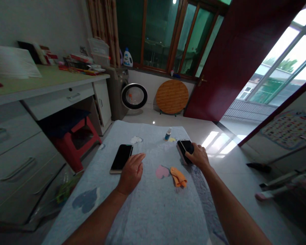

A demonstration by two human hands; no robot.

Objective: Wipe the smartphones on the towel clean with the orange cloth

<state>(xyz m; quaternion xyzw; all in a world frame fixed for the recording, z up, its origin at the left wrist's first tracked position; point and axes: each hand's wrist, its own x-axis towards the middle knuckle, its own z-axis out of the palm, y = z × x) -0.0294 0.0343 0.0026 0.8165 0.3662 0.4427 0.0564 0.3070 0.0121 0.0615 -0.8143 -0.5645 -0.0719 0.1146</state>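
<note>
A smartphone (120,159) with a dark screen lies face up on the left of the cloth-covered table (153,207). Beside its lower right edge is my left hand (132,170), fingers stretched out to the right and holding nothing. On the right, my right hand (200,156) grips the side of a light-framed smartphone (185,145), which sits on top of a stack of dark flat devices. A small spray bottle (167,134) with a blue label stands upright near the far edge. An orange cloth (179,177) lies crumpled in front of the stack.
To the left are a desk (81,81) and a red stool (79,139). Behind the table stand a washing machine with its round door (134,96) open and a round wooden tabletop (172,97). A dark red door (219,64) is at the right.
</note>
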